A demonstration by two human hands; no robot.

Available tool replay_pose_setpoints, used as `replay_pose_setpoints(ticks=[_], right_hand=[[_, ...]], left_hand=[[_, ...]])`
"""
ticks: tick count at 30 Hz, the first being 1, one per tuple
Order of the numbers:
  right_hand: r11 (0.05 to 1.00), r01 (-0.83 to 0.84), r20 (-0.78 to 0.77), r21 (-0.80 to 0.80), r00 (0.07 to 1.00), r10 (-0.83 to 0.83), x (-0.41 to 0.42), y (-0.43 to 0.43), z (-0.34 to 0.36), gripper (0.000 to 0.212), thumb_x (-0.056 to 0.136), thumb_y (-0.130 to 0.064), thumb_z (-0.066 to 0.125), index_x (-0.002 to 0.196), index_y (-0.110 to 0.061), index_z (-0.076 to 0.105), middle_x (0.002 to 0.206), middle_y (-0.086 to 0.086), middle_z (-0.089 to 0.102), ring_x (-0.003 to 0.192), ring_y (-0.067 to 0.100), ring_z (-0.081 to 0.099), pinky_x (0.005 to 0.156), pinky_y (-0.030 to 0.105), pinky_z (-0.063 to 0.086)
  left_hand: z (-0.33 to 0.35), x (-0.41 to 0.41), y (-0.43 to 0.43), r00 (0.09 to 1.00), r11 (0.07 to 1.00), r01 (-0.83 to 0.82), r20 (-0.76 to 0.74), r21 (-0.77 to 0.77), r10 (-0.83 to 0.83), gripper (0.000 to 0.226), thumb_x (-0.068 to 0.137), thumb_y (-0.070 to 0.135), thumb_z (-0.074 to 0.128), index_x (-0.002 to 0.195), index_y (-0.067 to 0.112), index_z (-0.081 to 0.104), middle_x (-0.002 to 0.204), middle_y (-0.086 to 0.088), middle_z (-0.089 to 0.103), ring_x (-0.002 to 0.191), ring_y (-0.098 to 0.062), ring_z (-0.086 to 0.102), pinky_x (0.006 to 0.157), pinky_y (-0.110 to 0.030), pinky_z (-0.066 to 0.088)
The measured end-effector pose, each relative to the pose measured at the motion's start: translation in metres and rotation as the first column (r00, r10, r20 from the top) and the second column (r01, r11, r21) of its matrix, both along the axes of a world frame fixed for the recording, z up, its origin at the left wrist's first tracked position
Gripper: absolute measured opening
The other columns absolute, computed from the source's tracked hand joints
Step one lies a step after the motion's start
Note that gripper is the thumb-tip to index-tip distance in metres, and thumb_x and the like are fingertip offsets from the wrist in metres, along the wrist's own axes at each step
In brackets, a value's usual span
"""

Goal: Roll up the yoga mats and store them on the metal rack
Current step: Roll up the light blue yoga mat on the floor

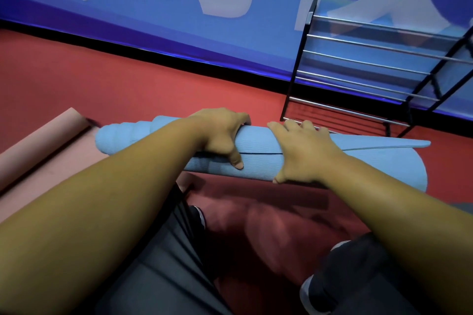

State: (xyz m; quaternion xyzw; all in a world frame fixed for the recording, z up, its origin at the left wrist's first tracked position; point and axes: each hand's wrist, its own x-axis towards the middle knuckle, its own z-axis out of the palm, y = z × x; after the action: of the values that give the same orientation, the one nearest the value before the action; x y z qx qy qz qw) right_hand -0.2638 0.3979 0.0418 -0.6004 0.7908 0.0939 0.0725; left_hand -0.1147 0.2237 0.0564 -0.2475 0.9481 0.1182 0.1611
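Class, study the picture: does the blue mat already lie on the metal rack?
No, the rolled blue mat is gripped by the left hand and right hand in front of the metal rack, not on its rails.

Ribbed matt foam mat (258,161); glossy metal rack (371,59).

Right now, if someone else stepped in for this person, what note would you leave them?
Both the left hand and right hand grip the blue mat, rolled, its loose outer edge sticking out on the right.
The pink mat lies on the floor to the left, only partly rolled.
The metal rack stands ahead-right by the wall.
Remaining: put blue on rack, finish pink, store it.
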Motion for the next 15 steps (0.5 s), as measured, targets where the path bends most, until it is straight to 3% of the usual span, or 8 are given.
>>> replay_pose_setpoints(ticks=[4, 7, 10, 12, 15], right_hand=[[0.999, 0.039, 0.103, 0.007, 0.994, -0.039, -0.013, -0.004, 0.006, 0.118, 0.049, -0.080, 0.085, 0.150, -0.046, 0.034, 0.138, -0.006, 0.053, 0.123, 0.033, 0.053, 0.097, 0.056, 0.050], [0.999, 0.034, 0.265, 0.021, 0.963, -0.039, -0.028, -0.006, 0.007, 0.097, 0.038, -0.079, 0.085, 0.125, -0.049, 0.054, 0.111, -0.016, 0.064, 0.106, 0.021, 0.064, 0.088, 0.046, 0.057], [0.997, 0.037, 0.375, 0.071, 0.925, -0.061, -0.040, -0.007, 0.007, 0.079, 0.037, -0.073, 0.089, 0.108, -0.052, 0.061, 0.098, -0.021, 0.071, 0.092, 0.009, 0.066, 0.084, 0.043, 0.059], [0.997, 0.021, 0.368, 0.078, 0.928, -0.048, -0.041, -0.006, 0.007, 0.080, 0.038, -0.073, 0.089, 0.109, -0.053, 0.061, 0.100, -0.021, 0.071, 0.093, 0.010, 0.066, 0.085, 0.043, 0.059], [1.000, 0.001, 0.281, 0.027, 0.960, -0.009, -0.041, -0.006, 0.008, 0.094, 0.042, -0.079, 0.082, 0.129, -0.053, 0.055, 0.116, -0.021, 0.068, 0.107, 0.018, 0.064, 0.092, 0.045, 0.055]], left_hand=[[-0.007, -0.002, 0.003, 0.999, 0.999, 0.050, 0.000, 0.004, -0.050, 0.097, 0.061, 0.071, 0.085, 0.142, 0.036, 0.046, 0.129, 0.008, 0.062, 0.114, -0.024, 0.062, 0.096, -0.046, 0.053], [-0.012, -0.007, 0.012, 0.990, 0.986, 0.130, 0.068, -0.101, -0.124, 0.118, 0.049, 0.084, 0.084, 0.144, 0.029, 0.041, 0.138, 0.004, 0.055, 0.122, -0.027, 0.057, 0.104, -0.050, 0.050], [-0.016, -0.013, 0.017, 0.986, 0.983, 0.161, 0.064, -0.089, -0.156, 0.114, 0.047, 0.082, 0.089, 0.137, 0.026, 0.044, 0.131, 0.005, 0.056, 0.113, -0.025, 0.060, 0.096, -0.043, 0.052], [-0.020, -0.014, 0.016, 0.988, 0.987, 0.153, 0.034, -0.048, -0.152, 0.107, 0.050, 0.077, 0.092, 0.131, 0.024, 0.047, 0.124, 0.004, 0.057, 0.108, -0.024, 0.062, 0.089, -0.038, 0.052], [-0.021, -0.017, 0.013, 0.991, 0.991, 0.127, -0.025, -0.048, -0.128, 0.106, 0.048, 0.074, 0.094, 0.127, 0.024, 0.047, 0.123, 0.004, 0.055, 0.106, -0.025, 0.061, 0.092, -0.041, 0.054]])
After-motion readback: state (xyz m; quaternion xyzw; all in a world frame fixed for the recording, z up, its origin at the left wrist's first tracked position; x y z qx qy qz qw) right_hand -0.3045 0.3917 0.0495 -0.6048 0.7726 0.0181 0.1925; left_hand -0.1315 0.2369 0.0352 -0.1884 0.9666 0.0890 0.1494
